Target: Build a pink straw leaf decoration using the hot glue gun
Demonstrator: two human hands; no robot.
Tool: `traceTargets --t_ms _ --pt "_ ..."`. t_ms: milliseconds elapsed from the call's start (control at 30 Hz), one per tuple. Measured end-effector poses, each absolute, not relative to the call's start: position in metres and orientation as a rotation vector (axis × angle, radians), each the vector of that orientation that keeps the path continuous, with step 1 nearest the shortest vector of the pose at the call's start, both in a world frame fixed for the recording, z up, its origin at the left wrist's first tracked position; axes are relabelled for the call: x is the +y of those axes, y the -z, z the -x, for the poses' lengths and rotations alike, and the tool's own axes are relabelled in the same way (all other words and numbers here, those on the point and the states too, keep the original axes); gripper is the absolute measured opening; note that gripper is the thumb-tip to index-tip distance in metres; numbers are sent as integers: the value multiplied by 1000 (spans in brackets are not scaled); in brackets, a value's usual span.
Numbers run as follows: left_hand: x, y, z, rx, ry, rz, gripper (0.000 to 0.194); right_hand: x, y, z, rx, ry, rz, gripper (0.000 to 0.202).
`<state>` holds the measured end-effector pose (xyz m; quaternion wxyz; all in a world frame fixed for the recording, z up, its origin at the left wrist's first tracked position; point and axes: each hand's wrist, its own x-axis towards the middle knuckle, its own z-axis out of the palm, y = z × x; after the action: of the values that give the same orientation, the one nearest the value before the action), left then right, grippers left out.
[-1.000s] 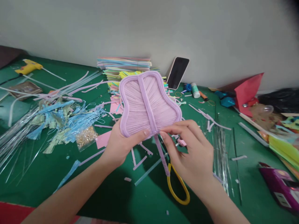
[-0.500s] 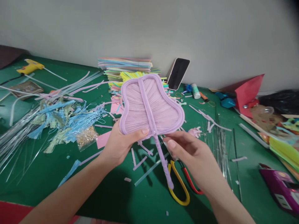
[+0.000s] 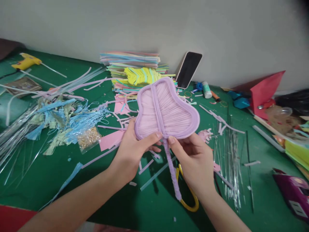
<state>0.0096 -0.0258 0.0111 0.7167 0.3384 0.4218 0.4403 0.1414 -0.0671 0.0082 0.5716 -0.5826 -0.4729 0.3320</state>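
Note:
A lilac hand fan made of pipe cleaners is held up above the table, its wrapped handle pointing down toward me. My left hand is closed on its lower left edge, thumb on the front near the top of the handle. My right hand pinches the lower right edge, with the thumb beside the handle joint; the fingers behind are partly hidden. Under the fan's handle and my right hand lie scissors, of which mainly a yellow loop shows.
Bundled pipe cleaners and a leaning phone stand by the wall. Blue tassels, a bag of gold beads and a yellow glue gun lie left. Silver strands and a purple box are right.
The fan has shifted to the right in view. My right hand has moved up from beside the handle and now grips the fan's lower edge; my left hand keeps its hold.

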Motion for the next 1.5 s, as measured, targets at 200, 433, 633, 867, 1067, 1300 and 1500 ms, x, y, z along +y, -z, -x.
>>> traceTargets --t_ms 200,433,633,867,1067,1300,1500 --pt "-23 -10 -9 904 -967 -720 52 -66 -6 -143 -1107 -791 1372 8" --pt "-23 -8 -8 930 -992 -809 62 -65 -9 -142 -1113 -822 1372 9" --pt "-22 0 -9 988 -1072 -996 76 -67 -3 -145 -1172 -892 1399 11" --pt "-20 -7 -6 849 -1084 -950 68 -62 7 -149 -813 -1244 1217 14" --pt "-18 -6 -5 759 -1153 -1016 66 -58 1 -145 -540 -1491 1112 19" --pt "-22 -2 -11 755 -1188 -1116 66 -59 -1 -139 -531 -1385 1074 15" --pt "-21 0 -2 1067 -1664 -1912 58 -64 2 -133 -630 -1187 1156 13"
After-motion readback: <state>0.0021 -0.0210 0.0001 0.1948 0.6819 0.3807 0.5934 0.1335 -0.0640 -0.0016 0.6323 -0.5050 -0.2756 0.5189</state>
